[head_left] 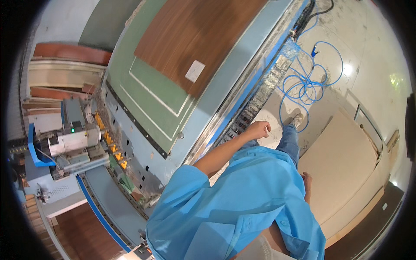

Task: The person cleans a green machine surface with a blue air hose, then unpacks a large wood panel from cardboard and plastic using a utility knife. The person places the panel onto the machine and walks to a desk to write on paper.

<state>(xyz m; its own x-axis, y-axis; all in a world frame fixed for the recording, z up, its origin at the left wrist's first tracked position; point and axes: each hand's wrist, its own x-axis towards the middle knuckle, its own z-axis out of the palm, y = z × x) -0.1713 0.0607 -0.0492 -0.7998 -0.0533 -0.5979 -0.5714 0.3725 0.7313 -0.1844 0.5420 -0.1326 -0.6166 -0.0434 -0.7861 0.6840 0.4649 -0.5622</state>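
My left hand (258, 129) is held out in front of my blue shirt, beside the long edge of the machine bed (225, 82). Its fingers are curled closed, and a small pale bit shows at the fingertips, too small to name. Low at my right side, my right hand (307, 180) is half hidden by the shirt. The fingers that show are bent in; whatever they may hold is out of sight. On the bed's green surface (149, 93) lies a brown wood-grain board (186, 39), with a small white label (195, 71) on top.
A machine head (71, 138) with a blue-edged screen (37, 145) stands at the left. A coiled blue hose (310, 86) lies on the floor ahead, near my foot. Large beige panels (340, 158) lean at my right. Stacked boards (65, 73) stand far left.
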